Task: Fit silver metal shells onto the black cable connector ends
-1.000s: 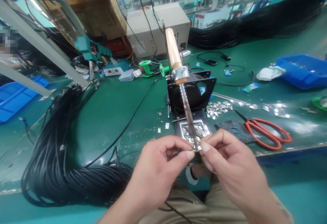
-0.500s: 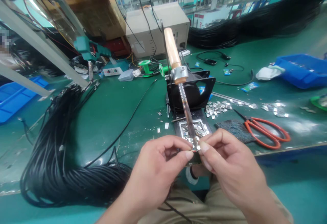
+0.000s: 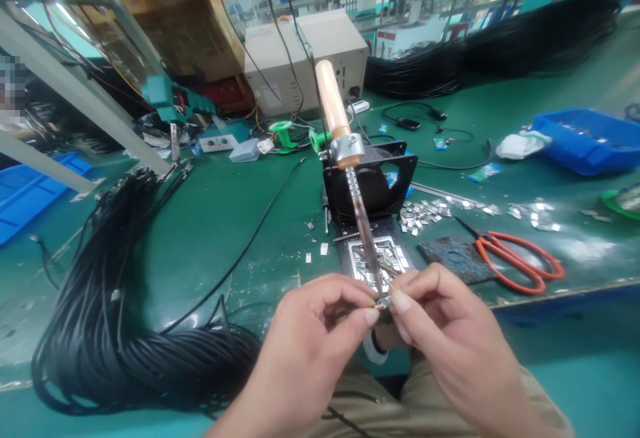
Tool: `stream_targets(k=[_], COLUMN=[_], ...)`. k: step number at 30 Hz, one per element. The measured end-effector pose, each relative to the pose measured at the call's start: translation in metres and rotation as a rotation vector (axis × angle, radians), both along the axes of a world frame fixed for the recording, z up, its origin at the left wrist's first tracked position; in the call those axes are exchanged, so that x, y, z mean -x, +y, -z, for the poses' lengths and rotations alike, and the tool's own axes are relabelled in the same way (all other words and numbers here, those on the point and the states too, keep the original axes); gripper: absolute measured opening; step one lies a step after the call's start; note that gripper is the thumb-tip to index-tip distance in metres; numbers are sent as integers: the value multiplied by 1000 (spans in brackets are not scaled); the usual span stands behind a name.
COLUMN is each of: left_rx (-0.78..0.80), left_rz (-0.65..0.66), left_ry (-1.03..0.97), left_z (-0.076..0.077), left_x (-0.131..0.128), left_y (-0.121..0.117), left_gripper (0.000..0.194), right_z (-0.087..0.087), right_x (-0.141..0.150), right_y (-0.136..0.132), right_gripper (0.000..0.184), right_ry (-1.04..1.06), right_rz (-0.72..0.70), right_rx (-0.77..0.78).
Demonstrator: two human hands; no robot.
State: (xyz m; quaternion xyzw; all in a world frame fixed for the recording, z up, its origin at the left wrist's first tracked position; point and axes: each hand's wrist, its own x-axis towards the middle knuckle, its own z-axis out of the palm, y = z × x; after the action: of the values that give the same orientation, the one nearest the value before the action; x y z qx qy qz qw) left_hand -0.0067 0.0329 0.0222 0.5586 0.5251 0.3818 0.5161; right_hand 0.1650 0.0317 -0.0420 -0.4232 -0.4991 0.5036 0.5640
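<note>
My left hand (image 3: 320, 331) is closed in a pinch on a thin cable end, where a bit of orange-red wire shows at the fingertips. My right hand (image 3: 445, 325) pinches a small silvery metal connector (image 3: 383, 303) from the other side, so the two hands nearly meet. Right above the connector is the tip of a wooden-handled soldering iron (image 3: 364, 225), clamped pointing down on a black stand (image 3: 410, 178). Whether tip and connector touch, I cannot tell. A thin strand rises by my right fingertips; its kind is unclear.
Behind the hands a metal tray (image 3: 353, 258) holds small metal pieces, and more pieces (image 3: 425, 215) lie scattered. Orange-handled scissors (image 3: 520, 258) rest on a dark pad (image 3: 445, 255). Bundled black cables (image 3: 100, 318) fill the left; a blue bin (image 3: 575, 138) stands right.
Both hands have dropped slightly relative to the iron's tip, and more of the connector shows beneath it. Both pinches hold. The camera view has shifted a little.
</note>
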Motion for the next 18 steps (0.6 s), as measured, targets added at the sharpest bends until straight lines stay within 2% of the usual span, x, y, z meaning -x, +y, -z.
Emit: stream_targets(k=[4,8,13,18], left_rx=[-32,-152,-298,-406], left_rz=[-29,-49,-24,20], left_ry=[26,130,257,261], left_z=[3,7,11,15], left_x=[-2,-1,-1,-4], left_y=[-8,-18,-31,-41], left_gripper=[14,18,17,22], right_z=[3,0,-4,-5], right_x=[-1,-4,-11,-12], right_y=[-6,-12,-21,-27], right_gripper=[16,15,16,11], right_ry=[8,-20,-119,-65], right_rz=[-3,-19,-27,33], right_rx=[-88,-159,-170,-107])
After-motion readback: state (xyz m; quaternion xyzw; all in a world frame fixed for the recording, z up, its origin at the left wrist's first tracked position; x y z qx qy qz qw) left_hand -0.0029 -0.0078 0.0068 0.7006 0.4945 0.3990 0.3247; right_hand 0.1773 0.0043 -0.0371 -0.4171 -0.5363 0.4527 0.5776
